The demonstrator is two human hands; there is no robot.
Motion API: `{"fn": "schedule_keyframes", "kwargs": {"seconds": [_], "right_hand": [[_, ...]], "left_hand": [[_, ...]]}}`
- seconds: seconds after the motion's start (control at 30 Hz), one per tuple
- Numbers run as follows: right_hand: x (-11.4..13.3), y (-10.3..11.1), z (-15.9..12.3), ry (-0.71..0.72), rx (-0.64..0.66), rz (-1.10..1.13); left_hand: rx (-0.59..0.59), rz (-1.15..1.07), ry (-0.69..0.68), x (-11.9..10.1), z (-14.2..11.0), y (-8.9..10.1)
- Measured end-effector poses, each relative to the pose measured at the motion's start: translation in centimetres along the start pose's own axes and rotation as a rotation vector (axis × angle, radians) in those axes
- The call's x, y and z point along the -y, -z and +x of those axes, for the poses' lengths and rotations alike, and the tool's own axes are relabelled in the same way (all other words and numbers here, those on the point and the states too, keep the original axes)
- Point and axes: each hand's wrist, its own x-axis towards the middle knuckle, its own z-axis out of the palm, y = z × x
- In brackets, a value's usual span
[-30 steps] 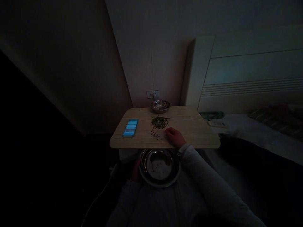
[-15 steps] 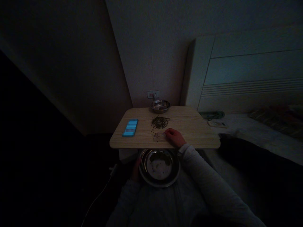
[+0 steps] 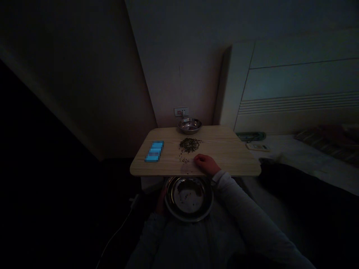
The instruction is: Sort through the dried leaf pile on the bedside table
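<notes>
My right hand point(image 3: 206, 163) rests near the front edge of the small wooden table point(image 3: 232, 157), its fingers curled together; what they hold, if anything, is hidden. Just left of it lie a few scattered small dark grains point(image 3: 184, 160). Behind these is a loose pile of the same grains point(image 3: 190, 145), too small to name. Below the table edge, a wide metal basin point(image 3: 171, 209) sits at my lap with several specks inside. My left hand point(image 3: 161, 201), dim in the shadow, grips the basin's left rim.
A metal bowl point(image 3: 190, 130) stands at the table's back edge, below a wall socket point(image 3: 181, 111). A lit phone point(image 3: 154, 151) lies at the table's left. On the bed to the right lies a pale remote-like device point(image 3: 258, 147). A white cable point(image 3: 114, 233) runs down at lower left.
My right hand has shifted slightly down and its fingers have curled in. A few grains near the front edge have moved toward the basin. My left hand and the basin stay put.
</notes>
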Motion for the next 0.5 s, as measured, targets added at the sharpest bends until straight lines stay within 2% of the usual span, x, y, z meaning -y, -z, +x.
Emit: {"fn": "schedule_keyframes", "kwargs": {"seconds": [0.13, 0.3, 0.37, 0.5], "right_hand": [[0.21, 0.15, -0.08, 0.015, 0.038, -0.004], [0.4, 0.28, -0.28, 0.004, 0.09, 0.015], [0.39, 0.29, -0.27, 0.012, 0.102, 0.036], [0.0, 0.19, 0.13, 0.011, -0.017, 0.101]], "left_hand": [[-0.015, -0.01, 0.029, 0.12, 0.12, 0.21], [0.028, -0.007, -0.009, 0.05, -0.05, 0.02], [0.03, -0.015, 0.017, 0.02, -0.11, -0.01], [0.001, 0.0, 0.036, 0.07, 0.05, 0.31]]}}
